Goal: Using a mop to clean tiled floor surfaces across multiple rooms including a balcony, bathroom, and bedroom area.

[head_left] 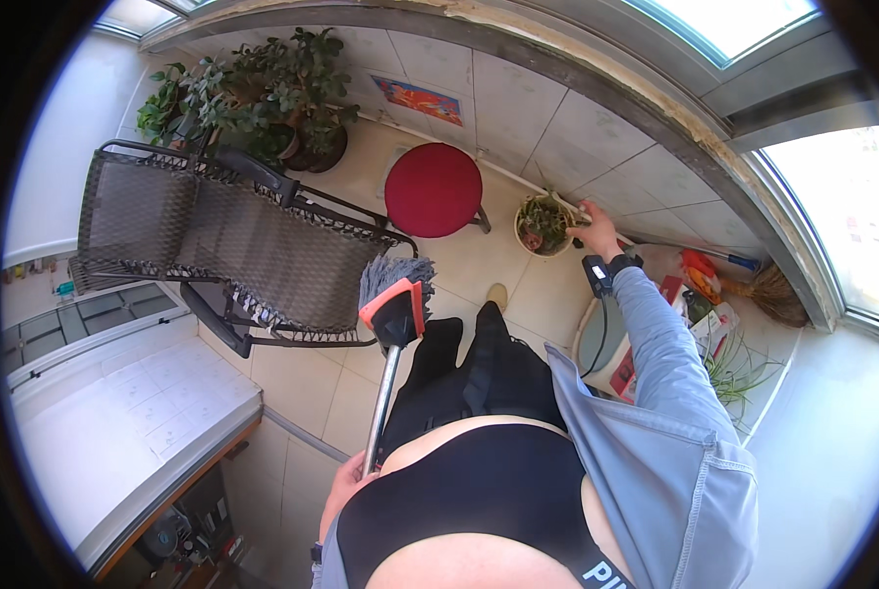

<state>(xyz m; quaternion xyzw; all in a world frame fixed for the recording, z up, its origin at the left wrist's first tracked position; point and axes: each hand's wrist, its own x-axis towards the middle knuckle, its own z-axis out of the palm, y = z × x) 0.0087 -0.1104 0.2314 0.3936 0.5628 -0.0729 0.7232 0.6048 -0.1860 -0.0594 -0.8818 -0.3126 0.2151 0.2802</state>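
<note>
My left hand is closed around the metal handle of a broom. Its red and black head with grey bristles points up and away from me, level with the end of the folding lounge chair. My right arm reaches far forward, and my right hand grips the rim of a round, pale flowerpot on its right side. A low leafy plant grows in the pot, which stands on the tiled floor by the wall. A black band and a small cabled box sit on my right wrist.
A red round stool stands left of the pot. The grey mesh lounge chair fills the left, with bushy potted plants behind it. To the right lie bags, a straw broom and a spiky plant.
</note>
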